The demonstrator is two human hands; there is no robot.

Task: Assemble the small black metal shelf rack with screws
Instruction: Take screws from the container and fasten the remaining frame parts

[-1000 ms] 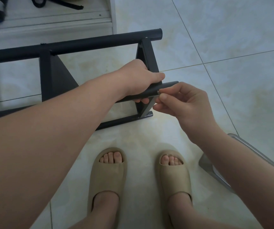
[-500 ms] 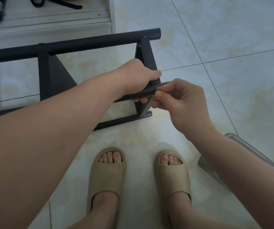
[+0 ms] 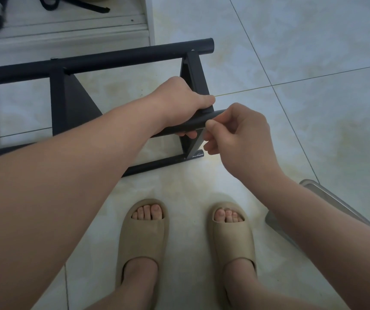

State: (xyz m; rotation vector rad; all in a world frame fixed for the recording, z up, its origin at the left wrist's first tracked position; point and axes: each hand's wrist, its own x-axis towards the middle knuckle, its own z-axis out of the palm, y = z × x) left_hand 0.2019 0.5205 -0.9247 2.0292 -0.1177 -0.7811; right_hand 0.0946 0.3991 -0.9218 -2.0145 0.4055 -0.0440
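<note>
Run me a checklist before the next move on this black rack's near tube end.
1. Left hand grips near tube: ok.
2. Right hand fingers pinch the tube's end: ok.
3. Screw seated in its hole: cannot tell, hidden by fingers.
4. Rack's bottom bar rests on floor: ok.
5. Slippers apart from rack: ok.

Right hand (image 3: 235, 133) — farther left now, over the tube (image 3: 190, 125) end
</note>
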